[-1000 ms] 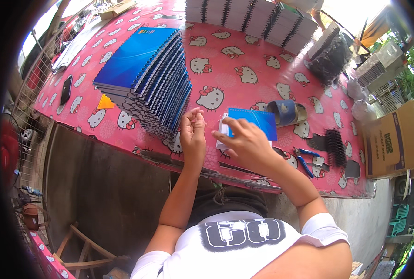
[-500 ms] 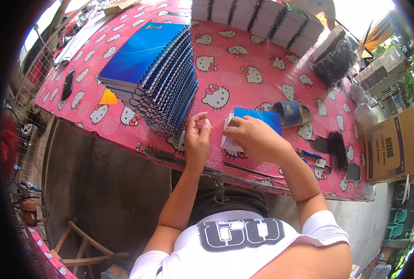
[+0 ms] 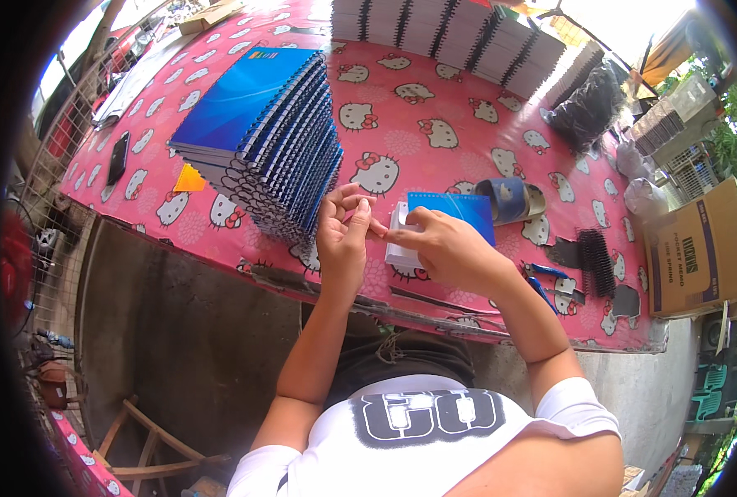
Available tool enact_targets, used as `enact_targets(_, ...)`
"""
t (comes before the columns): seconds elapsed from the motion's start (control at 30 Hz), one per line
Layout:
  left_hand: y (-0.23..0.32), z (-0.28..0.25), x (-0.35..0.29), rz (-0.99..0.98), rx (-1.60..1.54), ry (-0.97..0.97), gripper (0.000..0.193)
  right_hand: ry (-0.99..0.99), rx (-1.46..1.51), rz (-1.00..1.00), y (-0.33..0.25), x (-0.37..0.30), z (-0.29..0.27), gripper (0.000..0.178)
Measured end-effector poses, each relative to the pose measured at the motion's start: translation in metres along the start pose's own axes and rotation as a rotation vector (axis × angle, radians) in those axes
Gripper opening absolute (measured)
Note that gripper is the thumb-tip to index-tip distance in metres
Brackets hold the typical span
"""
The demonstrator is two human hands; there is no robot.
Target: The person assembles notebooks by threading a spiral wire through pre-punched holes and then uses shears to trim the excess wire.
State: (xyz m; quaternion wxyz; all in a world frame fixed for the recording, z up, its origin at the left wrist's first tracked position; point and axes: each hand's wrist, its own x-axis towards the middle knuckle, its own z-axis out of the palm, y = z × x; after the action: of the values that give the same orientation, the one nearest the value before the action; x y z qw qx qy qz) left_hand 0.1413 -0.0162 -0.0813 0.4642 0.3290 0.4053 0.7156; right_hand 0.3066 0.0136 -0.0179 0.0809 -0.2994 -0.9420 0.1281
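Note:
A small blue-covered pad of punched sheets [image 3: 463, 207] lies on the table in front of me, with a row of holes along its far edge and white pages showing at its left. My right hand [image 3: 451, 247] is over its near left part, the index finger stretched leftward. That fingertip meets the fingers of my left hand [image 3: 343, 236], which is half curled with fingers apart beside the pad. I see nothing held in either hand. Left of my left hand rises a tall stack of blue spiral notebooks [image 3: 277, 141].
Right of the pad are a blue and beige slipper [image 3: 505, 199], blue-handled pliers [image 3: 542, 282] and black spiral coils [image 3: 596, 263]. White spiral-bound books [image 3: 459, 37] line the far edge. A phone [image 3: 119, 157] lies left; a cardboard box [image 3: 700, 253] stands right.
My left hand has come closer to my right. The right index finger has extended from the pad's left edge to the left fingers. The whole view has shifted slightly.

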Motion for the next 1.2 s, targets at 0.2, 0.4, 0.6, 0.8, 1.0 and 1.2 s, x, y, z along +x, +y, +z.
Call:
enact_targets(0.2, -0.016, -0.011, -0.009, -0.012, 0.012, 0.047, 0.027, 0.040, -0.043, -0.051, 0.003, -0.002, 0.014, 0.038)
enact_targets(0.4, -0.014, -0.010, -0.009, -0.020, 0.019, 0.018, 0.027, 0.020, -0.001, -0.059, 0.010, 0.000, 0.011, 0.045)
enact_targets(0.6, 0.010, -0.006, -0.006, -0.262, -0.070, -0.172, 0.042, 0.392, 0.515, 0.239, 0.012, -0.006, -0.010, 0.038)
enact_targets(0.8, 0.010, 0.027, 0.012, -0.390, 0.136, -0.266, 0.055, 0.397, 0.187, -0.073, -0.016, -0.035, 0.020, 0.048)
enact_targets(1.0, 0.024, 0.033, -0.001, 0.301, 0.334, -0.544, 0.051, 0.923, 0.543, 0.330, 0.024, -0.062, -0.018, 0.047)
enact_targets(1.2, 0.001, 0.024, -0.011, 0.520, 0.690, -0.402, 0.048, 0.636, 1.158, 0.327, 0.039, -0.057, 0.041, 0.034)
